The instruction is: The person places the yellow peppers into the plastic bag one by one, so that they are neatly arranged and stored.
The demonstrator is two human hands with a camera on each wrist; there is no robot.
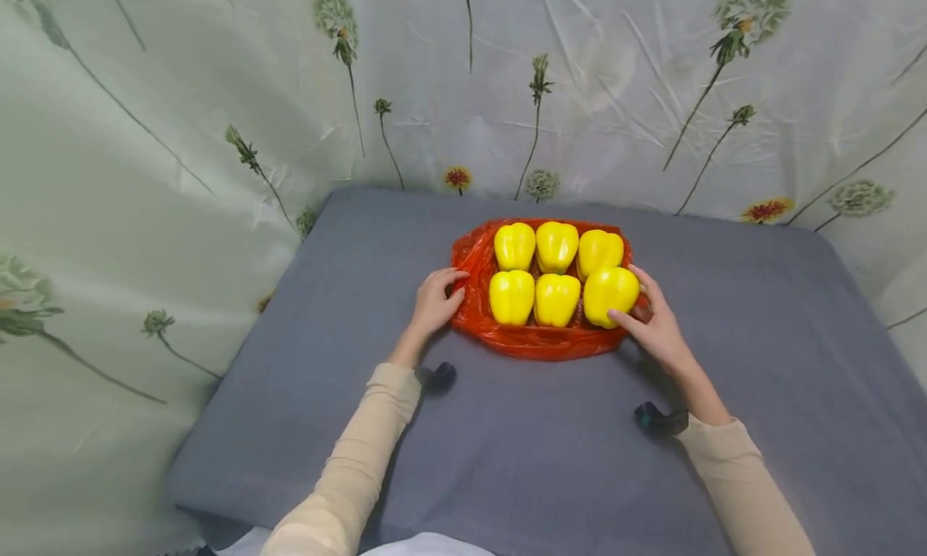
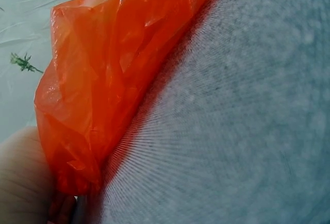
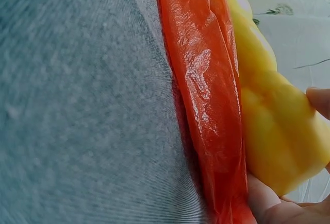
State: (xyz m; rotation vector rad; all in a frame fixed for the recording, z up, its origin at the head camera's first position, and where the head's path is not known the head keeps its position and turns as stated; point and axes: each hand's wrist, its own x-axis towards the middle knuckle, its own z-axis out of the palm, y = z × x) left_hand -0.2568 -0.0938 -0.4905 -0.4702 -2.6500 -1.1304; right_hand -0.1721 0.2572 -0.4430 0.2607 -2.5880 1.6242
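Observation:
Several yellow bell peppers (image 1: 556, 300) lie in two rows on a red plastic bag (image 1: 532, 345), whose sides rise a little around them. At the bag's left edge, my left hand (image 1: 433, 302) pinches the plastic between thumb and fingers; in the left wrist view the thumb (image 2: 23, 175) lies against the gathered red plastic (image 2: 93, 80). My right hand (image 1: 661, 331) holds the front right bell pepper (image 1: 612, 295), thumb in front and fingers on its far right side. The right wrist view shows this pepper (image 3: 281, 131) between the fingertips, beside the red bag wall (image 3: 206, 80).
The bag sits on a table covered with a grey cloth (image 1: 521, 443). Behind and to the left hangs a pale curtain (image 1: 434, 57) printed with dandelions. Dark wrist-worn devices (image 1: 657, 419) stick out below both hands.

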